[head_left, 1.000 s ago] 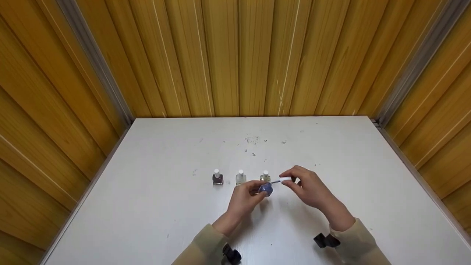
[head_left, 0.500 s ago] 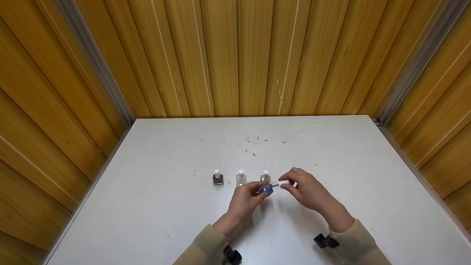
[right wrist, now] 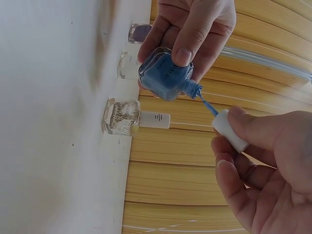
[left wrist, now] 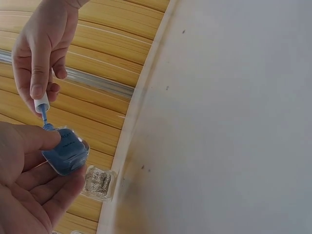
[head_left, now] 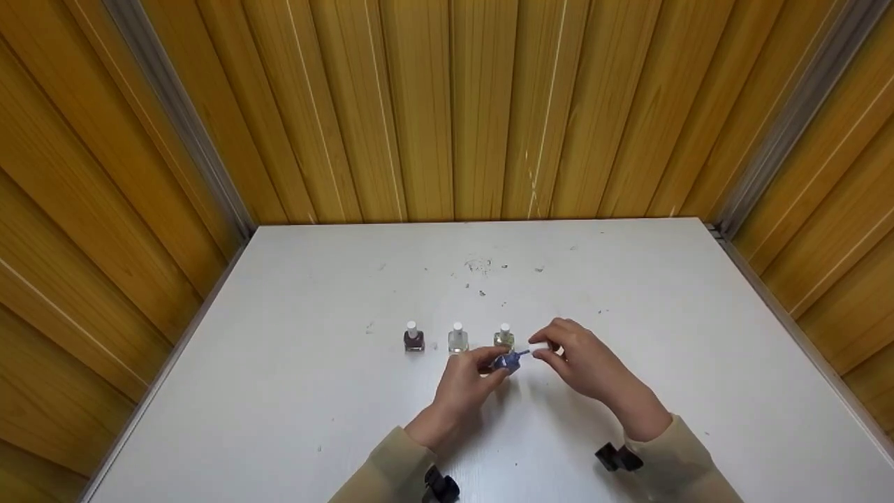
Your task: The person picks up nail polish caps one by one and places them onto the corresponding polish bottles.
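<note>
A blue nail polish bottle (right wrist: pixel 163 78) is gripped between thumb and fingers of my left hand (head_left: pixel 462 383), tilted with its neck toward the right. My right hand (head_left: pixel 583 360) pinches the white nail polish cap (right wrist: pixel 229 130). From that cap a thin blue-coated brush (right wrist: pixel 209 106) runs to the bottle's neck, its tip at or just inside the mouth. In the left wrist view the same bottle (left wrist: pixel 67 152) and cap (left wrist: pixel 42 101) show, the brush stem between them. Both hands are held above the white table.
Behind my hands stand three capped polish bottles in a row: a dark purple one (head_left: pixel 413 339), a clear one (head_left: pixel 457 339) and a glittery one (head_left: pixel 503 337). The white table (head_left: pixel 314 293) meets wood-panelled walls (head_left: pixel 447 112) at the back and sides.
My right hand has shifted slightly down and left, bringing the cap and brush closer to the bottle; less of the brush shows. The left hand has barely moved.
</note>
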`<state>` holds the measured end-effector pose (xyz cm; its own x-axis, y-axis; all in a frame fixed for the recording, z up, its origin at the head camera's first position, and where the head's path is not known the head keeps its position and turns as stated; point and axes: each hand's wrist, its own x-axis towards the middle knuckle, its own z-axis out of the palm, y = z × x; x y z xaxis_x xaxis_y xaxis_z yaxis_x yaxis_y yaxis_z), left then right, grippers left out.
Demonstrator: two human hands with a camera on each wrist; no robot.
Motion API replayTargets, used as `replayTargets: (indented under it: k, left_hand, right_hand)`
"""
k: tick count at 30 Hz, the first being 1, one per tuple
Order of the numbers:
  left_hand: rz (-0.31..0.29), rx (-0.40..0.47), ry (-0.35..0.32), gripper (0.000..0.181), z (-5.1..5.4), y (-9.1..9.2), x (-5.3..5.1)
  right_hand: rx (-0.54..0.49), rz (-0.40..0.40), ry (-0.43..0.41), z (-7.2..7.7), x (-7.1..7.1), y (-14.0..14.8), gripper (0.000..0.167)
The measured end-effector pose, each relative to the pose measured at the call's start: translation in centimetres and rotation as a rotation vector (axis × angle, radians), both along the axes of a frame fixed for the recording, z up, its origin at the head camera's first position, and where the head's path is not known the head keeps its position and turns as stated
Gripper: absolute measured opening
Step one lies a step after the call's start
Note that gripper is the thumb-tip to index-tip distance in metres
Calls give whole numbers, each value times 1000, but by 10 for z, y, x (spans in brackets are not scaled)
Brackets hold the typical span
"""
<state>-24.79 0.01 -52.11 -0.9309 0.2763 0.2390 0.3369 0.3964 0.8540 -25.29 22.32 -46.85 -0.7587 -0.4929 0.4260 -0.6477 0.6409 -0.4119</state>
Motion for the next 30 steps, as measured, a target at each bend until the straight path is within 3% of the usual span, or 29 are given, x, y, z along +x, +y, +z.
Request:
replayTargets:
  k: [10, 18, 30]
  left_hand:
    - [-4, -19, 19, 28, -1, 0, 0]
    - [-23, -23, 61, 28, -3, 1, 1]
    - [-45, -5, 40, 28, -3, 2, 2]
  right_hand:
    - [12, 21, 0, -1, 1, -2, 11]
    - [-5, 14, -13, -5, 1, -7, 20]
    - [-3, 48, -47, -11, 0, -12, 17]
